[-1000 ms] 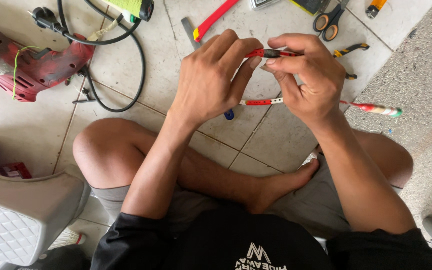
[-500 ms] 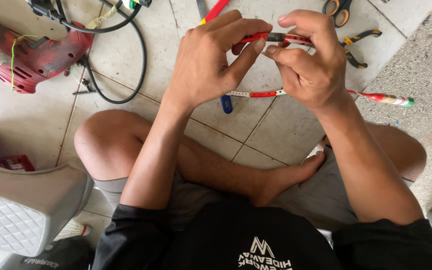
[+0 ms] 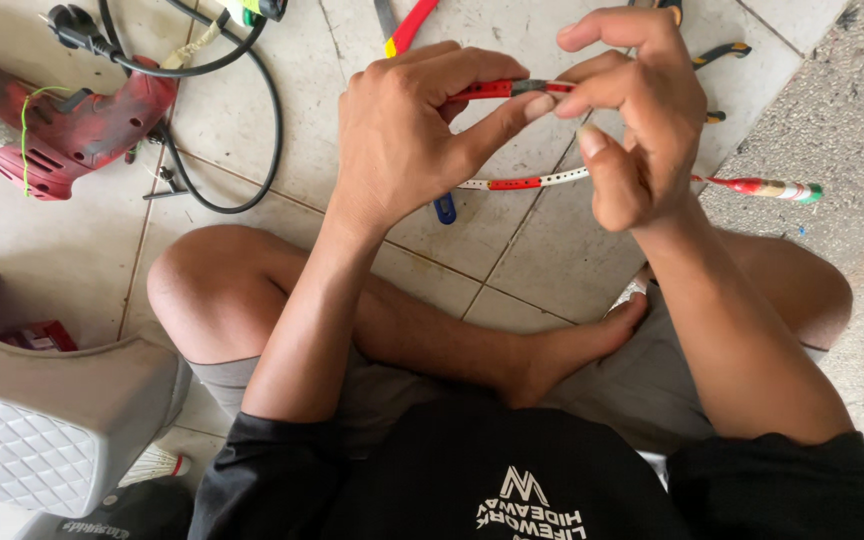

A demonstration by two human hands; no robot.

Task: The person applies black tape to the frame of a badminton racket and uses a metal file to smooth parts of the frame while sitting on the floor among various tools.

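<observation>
Fingers of both hands, left hand (image 3: 402, 130) and right hand (image 3: 642, 120), pinch a thin red strip (image 3: 497, 89); a loose pinch could let it spring free onto the floor (image 3: 572, 260).

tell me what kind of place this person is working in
Probably an informal home or small repair spot, worked from the floor. The person sits cross-legged on pale floor tiles, a red power drill with its black cord lies beside them, and both hands hold a thin red-and-white racket frame.
</observation>
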